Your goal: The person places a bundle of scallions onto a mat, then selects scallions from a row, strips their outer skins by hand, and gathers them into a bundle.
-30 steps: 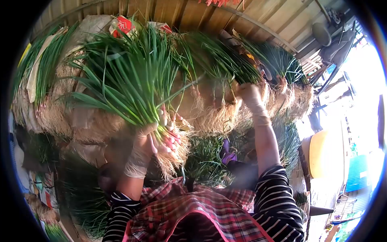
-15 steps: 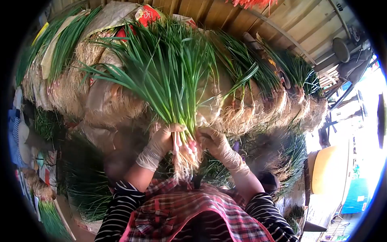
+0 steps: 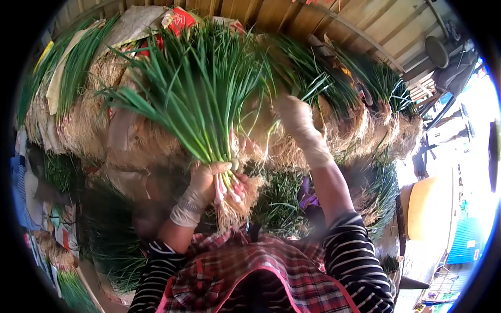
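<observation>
The left hand (image 3: pixel 202 183) clasps a bunch of bulbed greens (image 3: pixel 209 117). The gloved right hand (image 3: pixel 296 117) is by loose stalks (image 3: pixel 269 133), its grip unclear.

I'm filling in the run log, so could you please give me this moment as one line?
left hand: closed on bunch, roots toward apron | right hand: at pile, blurred, grip unclear | both gloved

Two gloved hands (image 3: pixel 204 181) (image 3: pixel 296 117); one held bunch (image 3: pixel 201 104); two striped sleeves (image 3: pixel 157 271) (image 3: pixel 355 255); one plaid apron (image 3: pixel 235 261).
</observation>
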`<action>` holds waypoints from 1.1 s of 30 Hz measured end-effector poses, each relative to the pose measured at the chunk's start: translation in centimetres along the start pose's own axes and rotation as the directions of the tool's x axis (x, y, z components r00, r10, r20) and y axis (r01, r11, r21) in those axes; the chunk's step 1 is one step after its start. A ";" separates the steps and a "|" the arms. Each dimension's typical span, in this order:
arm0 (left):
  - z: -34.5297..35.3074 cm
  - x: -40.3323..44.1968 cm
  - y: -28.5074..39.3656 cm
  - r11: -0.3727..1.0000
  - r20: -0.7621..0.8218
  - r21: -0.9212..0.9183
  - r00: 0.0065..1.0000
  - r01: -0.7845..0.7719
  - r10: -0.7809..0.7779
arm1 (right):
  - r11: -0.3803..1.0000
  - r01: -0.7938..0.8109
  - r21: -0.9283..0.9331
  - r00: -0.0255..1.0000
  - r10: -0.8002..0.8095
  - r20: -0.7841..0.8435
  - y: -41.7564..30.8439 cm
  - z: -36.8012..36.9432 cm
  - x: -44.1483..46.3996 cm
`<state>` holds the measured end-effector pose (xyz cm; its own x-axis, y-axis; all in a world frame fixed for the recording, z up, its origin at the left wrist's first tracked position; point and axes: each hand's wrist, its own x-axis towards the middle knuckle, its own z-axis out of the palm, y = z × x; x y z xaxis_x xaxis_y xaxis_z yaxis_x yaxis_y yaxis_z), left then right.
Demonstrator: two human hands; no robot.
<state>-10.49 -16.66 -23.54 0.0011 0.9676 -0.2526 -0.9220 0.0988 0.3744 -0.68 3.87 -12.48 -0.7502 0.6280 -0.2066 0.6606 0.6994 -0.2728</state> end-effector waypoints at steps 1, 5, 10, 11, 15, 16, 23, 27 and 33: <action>-0.1 0.0 0.2 1.000 0.065 0.016 0.998 -0.025 0.024 | 0.963 0.076 0.259 0.960 0.000 -0.280 2.3 0.6 -1.1; -0.4 0.4 1.0 1.000 0.093 0.022 0.995 0.021 -0.023 | 0.654 0.585 0.480 0.715 -0.695 0.076 3.4 5.4 -8.4; 0.7 0.2 0.2 0.998 0.167 -0.063 0.986 -0.020 0.030 | 0.982 -0.018 0.187 0.986 0.048 -0.157 5.8 14.5 -4.3; 0.9 0.0 0.2 0.997 0.192 -0.080 0.981 -0.021 0.036 | 0.955 -0.203 0.218 0.950 0.246 -0.192 4.7 14.3 -4.0; 0.5 -1.0 1.0 0.997 0.322 -0.068 0.946 -0.026 0.046 | 0.778 0.097 0.621 0.829 0.282 -0.483 7.4 9.4 -6.7; 0.2 -0.7 0.9 0.998 0.311 -0.055 0.950 0.019 -0.001 | 0.698 0.164 0.697 0.844 0.267 -0.466 6.9 8.5 -7.8; -0.8 0.4 -0.9 0.998 0.290 -0.023 0.956 0.054 -0.045 | 0.751 0.433 0.498 0.827 -0.112 -0.551 1.0 14.3 -9.9; -1.1 0.1 -0.7 1.000 0.184 0.002 0.982 0.029 -0.029 | 0.616 0.368 0.697 0.877 0.018 -0.480 1.1 9.5 -8.9; -0.3 0.3 -0.4 0.999 0.175 0.026 0.984 0.023 -0.027 | 0.816 0.569 -0.095 0.798 -0.577 -0.176 -1.6 6.7 -4.5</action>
<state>-10.26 -16.51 -23.97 0.0936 0.9903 -0.1028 -0.9116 0.1268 0.3911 1.48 -2.36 -17.40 -0.9748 0.1575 0.1579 0.1147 0.9612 -0.2509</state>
